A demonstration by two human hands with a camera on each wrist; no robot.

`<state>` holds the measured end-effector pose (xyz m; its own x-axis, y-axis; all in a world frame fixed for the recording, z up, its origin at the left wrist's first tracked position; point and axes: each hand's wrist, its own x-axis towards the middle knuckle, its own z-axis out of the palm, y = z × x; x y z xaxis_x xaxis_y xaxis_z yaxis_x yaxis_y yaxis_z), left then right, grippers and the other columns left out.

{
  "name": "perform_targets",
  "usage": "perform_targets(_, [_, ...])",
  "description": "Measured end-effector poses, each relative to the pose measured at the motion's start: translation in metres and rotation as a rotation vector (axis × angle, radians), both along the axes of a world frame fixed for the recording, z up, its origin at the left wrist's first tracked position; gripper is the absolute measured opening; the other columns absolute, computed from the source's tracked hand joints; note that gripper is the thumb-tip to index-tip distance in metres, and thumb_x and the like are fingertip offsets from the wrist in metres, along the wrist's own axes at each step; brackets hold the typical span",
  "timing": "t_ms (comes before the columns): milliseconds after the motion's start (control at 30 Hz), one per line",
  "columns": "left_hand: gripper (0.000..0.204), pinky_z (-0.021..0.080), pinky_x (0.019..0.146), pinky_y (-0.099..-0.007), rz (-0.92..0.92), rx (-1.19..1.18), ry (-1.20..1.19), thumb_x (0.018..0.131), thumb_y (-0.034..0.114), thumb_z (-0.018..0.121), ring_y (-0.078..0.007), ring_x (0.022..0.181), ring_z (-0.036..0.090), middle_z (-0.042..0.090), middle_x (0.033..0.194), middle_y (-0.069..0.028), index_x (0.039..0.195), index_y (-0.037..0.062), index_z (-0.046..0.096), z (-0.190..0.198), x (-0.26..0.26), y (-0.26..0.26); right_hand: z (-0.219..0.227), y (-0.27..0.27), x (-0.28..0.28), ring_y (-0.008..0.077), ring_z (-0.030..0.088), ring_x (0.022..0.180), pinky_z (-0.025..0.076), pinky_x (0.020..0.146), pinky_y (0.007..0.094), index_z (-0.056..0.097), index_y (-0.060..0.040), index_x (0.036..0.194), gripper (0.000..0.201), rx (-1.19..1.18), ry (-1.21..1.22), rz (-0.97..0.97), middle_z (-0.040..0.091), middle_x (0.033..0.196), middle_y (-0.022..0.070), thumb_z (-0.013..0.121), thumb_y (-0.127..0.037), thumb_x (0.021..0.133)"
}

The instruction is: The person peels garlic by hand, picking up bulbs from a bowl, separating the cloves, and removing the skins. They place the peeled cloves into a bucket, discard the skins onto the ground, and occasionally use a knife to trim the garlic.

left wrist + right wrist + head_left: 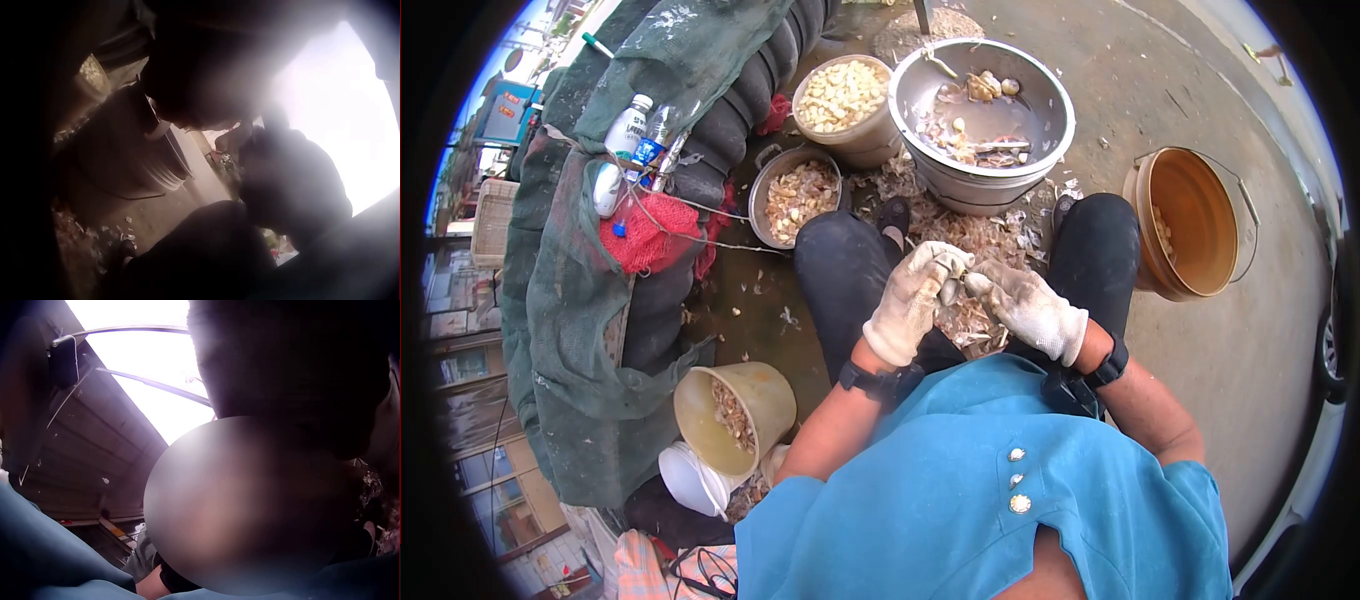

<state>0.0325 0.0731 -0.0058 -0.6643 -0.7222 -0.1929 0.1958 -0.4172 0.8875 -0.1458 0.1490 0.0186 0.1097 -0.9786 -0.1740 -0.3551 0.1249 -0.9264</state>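
Both hands wear off-white work gloves and meet over the person's lap in the head view. The left hand [912, 302] curls its fingers round a small pale garlic piece [949, 291]. From the other side, the right hand [1032, 308] pinches at the same garlic, fingertips close to the left ones. Gloves partly hide the garlic, and I cannot tell whether it is a bulb or a clove. Below the hands, papery garlic skins [970, 325] lie heaped between the knees. Both wrist views are dark and blurred, with the garlic not visible.
Ahead stands a large grey basin [910, 105] with garlic and skins inside. Left of it are a tub of peeled cloves [845, 95] and a metal pot [757, 205]. An orange-brown bucket [1210, 225] stands right, a tipped cream bucket [775, 400] lower left. Netting-draped tyres [560, 330] line the left.
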Motion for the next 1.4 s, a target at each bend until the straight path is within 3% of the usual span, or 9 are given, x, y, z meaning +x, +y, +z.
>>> perform_targets(267, [0.030,0.041,0.060,-0.0198,0.082,-0.135,-0.093,0.101,0.029,0.051,-0.0041,0.066,0.048,0.057,0.080,0.0019,0.110,0.0012,0.060,-0.001,-0.003,-0.003,-0.003,-0.004,-0.002,0.0374,0.063,0.091,0.050,0.081,0.0402,0.061,-0.0027,0.113,0.027,0.102,0.015,-0.029,0.065,0.096,0.0203,0.051,-0.025,0.100])
perform_targets(333, [0.028,0.040,0.060,-0.0188,-0.017,0.098,0.080,0.102,0.027,0.049,-0.0037,0.068,0.048,0.060,0.087,0.0005,0.110,0.0018,0.060,-0.007,0.003,-0.005,-0.005,-0.005,-0.005,0.0311,0.064,0.087,0.050,0.080,0.0383,0.061,-0.0029,0.117,0.033,0.186,-0.166,-0.020,0.066,0.092,0.0165,0.051,-0.029,0.101])
perform_targets(433, [0.030,0.041,0.060,-0.0180,-0.008,0.007,0.161,0.103,0.028,0.049,-0.0035,0.070,0.051,0.063,0.091,-0.0015,0.111,0.0018,0.060,-0.015,0.001,-0.002,0.007,-0.007,-0.006,0.0203,0.060,0.078,0.049,0.074,0.0345,0.060,-0.0039,0.122,0.039,0.301,-0.177,-0.023,0.065,0.085,0.0098,0.051,-0.036,0.101])
perform_targets(633, [0.035,0.044,0.063,-0.0170,-0.073,0.099,0.028,0.103,0.032,0.049,-0.0037,0.074,0.055,0.066,0.095,-0.0044,0.113,0.0005,0.059,-0.006,0.006,-0.001,-0.005,-0.004,-0.005,0.0074,0.047,0.067,0.043,0.061,0.0253,0.059,-0.0065,0.127,0.045,0.313,-0.347,-0.017,0.057,0.078,0.0003,0.050,-0.042,0.102])
perform_targets(1000, [0.043,0.045,0.066,-0.0178,-0.057,0.130,0.026,0.103,0.039,0.048,-0.0060,0.076,0.056,0.066,0.100,-0.0013,0.122,0.0013,0.057,-0.018,0.008,-0.001,0.005,-0.008,-0.005,0.0055,0.048,0.064,0.044,0.060,0.0226,0.053,-0.0085,0.138,0.047,0.344,-0.378,-0.075,0.061,0.084,-0.0001,0.050,-0.039,0.102])
perform_targets(1067, [0.044,0.045,0.067,-0.0191,-0.126,-0.139,-0.114,0.103,0.041,0.048,-0.0067,0.080,0.057,0.066,0.101,-0.0022,0.123,0.0023,0.057,-0.011,0.008,-0.002,0.006,-0.008,-0.008,0.0049,0.048,0.064,0.044,0.061,0.0222,0.052,-0.0085,0.139,0.047,0.391,-0.359,-0.085,0.061,0.085,0.0000,0.050,-0.038,0.102])
perform_targets(1200, [0.039,0.045,0.067,-0.0200,-0.139,-0.060,-0.027,0.103,0.037,0.049,-0.0079,0.084,0.058,0.065,0.101,-0.0038,0.119,0.0022,0.058,-0.011,0.005,-0.002,0.001,-0.007,-0.004,0.0125,0.059,0.084,0.048,0.078,0.0267,0.054,-0.0062,0.135,0.044,0.301,-0.256,-0.023,0.066,0.101,0.0076,0.049,-0.034,0.102])
perform_targets(1267, [0.033,0.047,0.069,-0.0212,-0.121,0.245,0.162,0.102,0.033,0.051,-0.0102,0.085,0.059,0.063,0.102,-0.0053,0.112,0.0023,0.059,-0.024,0.008,-0.004,-0.003,-0.004,-0.004,0.0166,0.062,0.093,0.049,0.085,0.0290,0.055,-0.0051,0.134,0.043,0.231,-0.256,-0.035,0.067,0.108,0.0111,0.048,-0.033,0.102])
perform_targets(1400, [0.026,0.049,0.072,-0.0226,-0.062,0.228,0.228,0.101,0.029,0.054,-0.0128,0.088,0.060,0.062,0.104,-0.0071,0.105,0.0028,0.058,-0.033,0.005,-0.003,-0.014,0.001,-0.004,0.0275,0.063,0.111,0.047,0.095,0.0347,0.055,-0.0033,0.132,0.038,0.189,-0.136,-0.005,0.065,0.121,0.0183,0.048,-0.025,0.102])
